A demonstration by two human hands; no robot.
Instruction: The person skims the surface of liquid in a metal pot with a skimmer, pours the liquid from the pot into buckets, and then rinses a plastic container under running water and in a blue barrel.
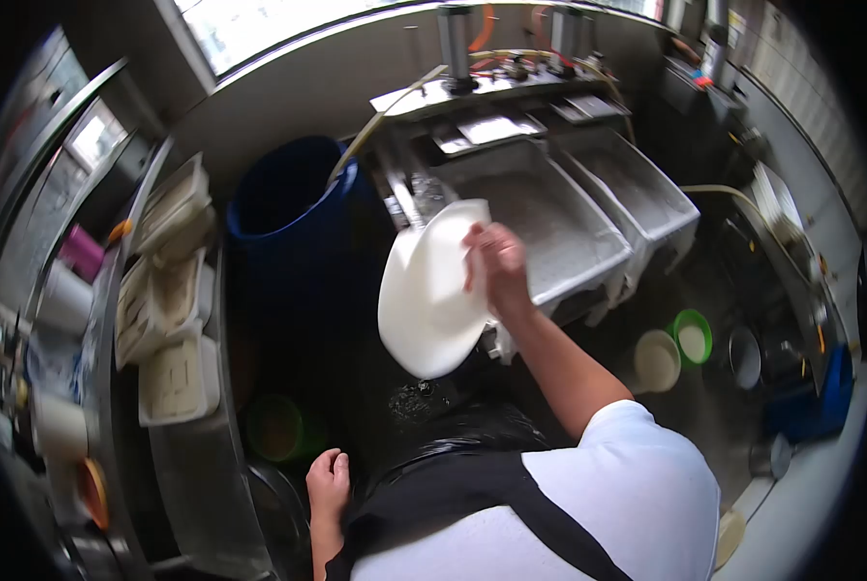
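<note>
My right hand (501, 263) grips the edge of a smooth white piece (428, 310), rounded below and angular at the top. It looks like plastic and hangs tilted in front of the metal troughs; motion blur hides its exact kind. Low in the view, my left hand (330, 476) hangs near my black apron (433, 494), its fingers curled in with nothing visible in them. Beyond my right hand is a wide metal trough (598, 237), with a narrower trough (661, 194) beside it.
A blue barrel (288, 232) with a hose stands left of the troughs. White tubs (177, 382) sit on the left shelf. Right of my arm, a cream bucket (657, 361) and a green bucket (693, 337) stand on the dark floor. Metal cylinders (456, 48) rise behind.
</note>
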